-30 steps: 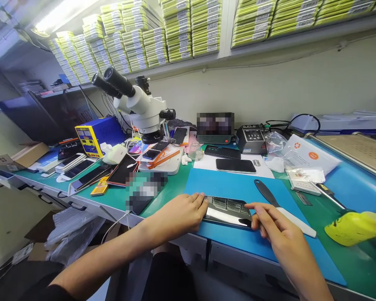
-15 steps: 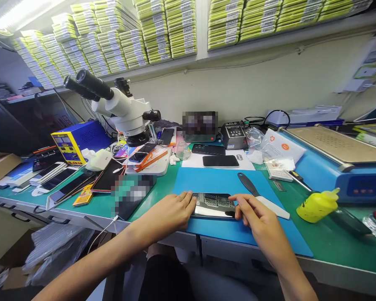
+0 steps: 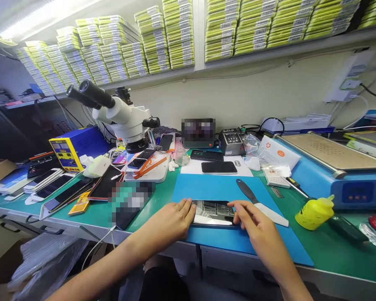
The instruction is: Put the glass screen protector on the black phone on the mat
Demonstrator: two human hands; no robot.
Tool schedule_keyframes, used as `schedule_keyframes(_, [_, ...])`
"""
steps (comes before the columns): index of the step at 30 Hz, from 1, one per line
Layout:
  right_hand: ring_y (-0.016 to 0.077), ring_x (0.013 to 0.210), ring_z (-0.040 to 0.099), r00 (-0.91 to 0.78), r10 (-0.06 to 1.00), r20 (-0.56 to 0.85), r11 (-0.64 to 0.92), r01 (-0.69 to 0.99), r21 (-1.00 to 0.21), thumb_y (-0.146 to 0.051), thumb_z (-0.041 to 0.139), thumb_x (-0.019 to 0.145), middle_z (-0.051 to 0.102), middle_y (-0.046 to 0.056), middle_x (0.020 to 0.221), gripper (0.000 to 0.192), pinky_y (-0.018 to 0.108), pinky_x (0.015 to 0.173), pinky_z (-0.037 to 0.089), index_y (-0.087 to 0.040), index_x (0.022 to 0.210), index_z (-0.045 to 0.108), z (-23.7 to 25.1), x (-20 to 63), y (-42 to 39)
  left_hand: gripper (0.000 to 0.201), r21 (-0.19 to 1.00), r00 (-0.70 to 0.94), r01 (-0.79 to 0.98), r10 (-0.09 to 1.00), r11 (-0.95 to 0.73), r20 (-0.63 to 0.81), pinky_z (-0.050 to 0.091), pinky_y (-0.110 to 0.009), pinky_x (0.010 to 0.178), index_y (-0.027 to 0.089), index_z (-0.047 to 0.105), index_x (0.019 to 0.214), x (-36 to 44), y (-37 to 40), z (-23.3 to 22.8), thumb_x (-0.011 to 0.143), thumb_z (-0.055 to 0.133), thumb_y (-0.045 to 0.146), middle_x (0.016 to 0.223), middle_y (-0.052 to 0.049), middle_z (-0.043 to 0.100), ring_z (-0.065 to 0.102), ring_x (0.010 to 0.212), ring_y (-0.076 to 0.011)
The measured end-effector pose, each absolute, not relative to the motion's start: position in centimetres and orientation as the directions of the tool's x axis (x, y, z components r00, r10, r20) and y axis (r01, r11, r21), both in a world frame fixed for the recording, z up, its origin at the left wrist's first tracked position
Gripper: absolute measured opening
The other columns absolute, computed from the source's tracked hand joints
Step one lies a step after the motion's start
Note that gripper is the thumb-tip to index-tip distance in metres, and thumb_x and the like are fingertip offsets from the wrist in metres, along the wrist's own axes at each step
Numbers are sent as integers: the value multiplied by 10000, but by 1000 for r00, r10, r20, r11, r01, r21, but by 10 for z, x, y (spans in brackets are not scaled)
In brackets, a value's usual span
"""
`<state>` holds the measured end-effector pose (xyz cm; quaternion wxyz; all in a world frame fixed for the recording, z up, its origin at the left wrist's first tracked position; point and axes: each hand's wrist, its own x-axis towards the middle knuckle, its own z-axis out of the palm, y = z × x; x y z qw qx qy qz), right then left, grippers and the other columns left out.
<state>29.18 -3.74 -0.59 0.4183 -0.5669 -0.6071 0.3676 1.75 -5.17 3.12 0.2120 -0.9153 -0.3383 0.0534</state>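
A smartphone (image 3: 211, 214) with a dark, glossy screen lies face up on the blue mat (image 3: 203, 184), its glass mirroring the shelves. My left hand (image 3: 178, 217) holds the phone's left end, fingers stretched over the edge and close together; its thumb is hidden. At the right end, my right hand (image 3: 249, 217) is closed with bent fingers, its index fingertip at the far right corner and the thumb close by. Whether anything thin is pinched there cannot be seen. A scraper (image 3: 260, 205) with a black handle and pale wide blade lies just beyond my right hand.
Behind the mat lies another phone (image 3: 219, 167) on white paper. A yellow squeeze bottle (image 3: 313, 215) and a blue hot plate machine (image 3: 357, 188) stand right. A microscope (image 3: 125, 121), a blue-yellow power unit (image 3: 78, 146) and several phones crowd the left. Packed stacks (image 3: 178, 37) fill the shelf.
The view has tilted up slightly, so the bench sits lower in the picture. Both hands stay at the ends of the phone, with little visible movement.
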Motion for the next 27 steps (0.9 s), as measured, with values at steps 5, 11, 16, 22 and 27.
schedule_keyframes(5, [209, 699, 581, -29, 994, 101, 104, 394, -913, -714, 490, 986, 668, 13, 769, 551, 322, 644, 466, -249, 1136, 746, -12, 296, -34, 454, -460, 769, 598, 632, -656, 98, 642, -371, 965, -8, 565, 1487, 18, -52, 21, 1059, 540, 141, 1498, -268, 649, 696, 1348, -326])
schedule_keyframes(11, [206, 673, 579, -37, 990, 133, 136, 393, -909, -712, 488, 988, 660, 10, 742, 553, 321, 627, 465, -242, 1117, 749, -12, 296, -31, 429, -454, 766, 614, 627, -646, 143, 646, -363, 950, -7, 568, 1481, 17, -53, 16, 1073, 530, 123, 1496, -280, 644, 684, 1364, -323])
schedule_keyframes(16, [217, 685, 581, -31, 987, 158, 158, 385, -909, -698, 526, 975, 663, 20, 743, 523, 331, 645, 478, -239, 1080, 754, -7, 294, -33, 403, -372, 752, 647, 639, -666, 163, 644, -359, 959, 42, 580, 1459, 13, -52, 24, 1065, 561, 125, 1488, -235, 673, 699, 1348, -296])
schedule_keyframes(22, [218, 682, 581, -15, 984, 176, 170, 356, -919, -673, 532, 982, 658, 22, 737, 497, 341, 664, 496, -232, 1065, 746, -2, 292, -37, 277, -246, 737, 675, 648, -696, 190, 641, -352, 993, 124, 655, 1286, 11, -48, 34, 1012, 642, 160, 1419, -177, 733, 745, 1270, -265])
schedule_keyframes(27, [212, 668, 561, 5, 986, 169, 157, 338, -928, -681, 545, 967, 654, 22, 737, 499, 340, 645, 473, -232, 1055, 743, 2, 289, -40, 321, -190, 754, 657, 630, -729, 188, 633, -371, 1028, 128, 639, 1318, 6, -44, 34, 1025, 676, 255, 1391, -171, 741, 741, 1273, -277])
